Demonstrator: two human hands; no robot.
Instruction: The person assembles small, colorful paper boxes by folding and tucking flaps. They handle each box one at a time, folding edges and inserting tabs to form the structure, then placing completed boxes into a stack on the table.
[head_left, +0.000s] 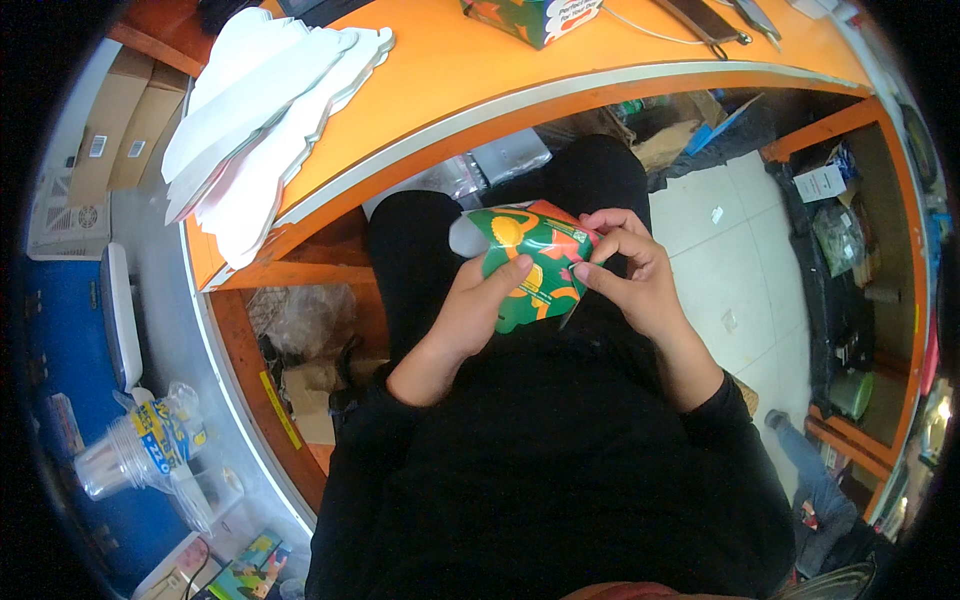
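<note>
Above my lap I hold a green printed paper carton [548,246] with yellow, orange and red shapes, partly folded, with a white inner flap at its left end. My left hand [470,308] grips its left side, thumb lying across the printed face. My right hand [641,278] pinches the right edge between thumb and fingers. A thin dark edge juts out below the carton by my right thumb; what it is, I cannot make out. On the orange table [430,75] ahead lies a stack of white die-cut card sheets [275,115].
A similar green-and-red carton [535,20] stands at the table's far edge, near a brown strap-like thing [700,22]. Wrapped clear plastic cups [130,450] lie on the left. Open shelves [860,290] with bagged goods stand on the right, beside pale floor tiles [735,250].
</note>
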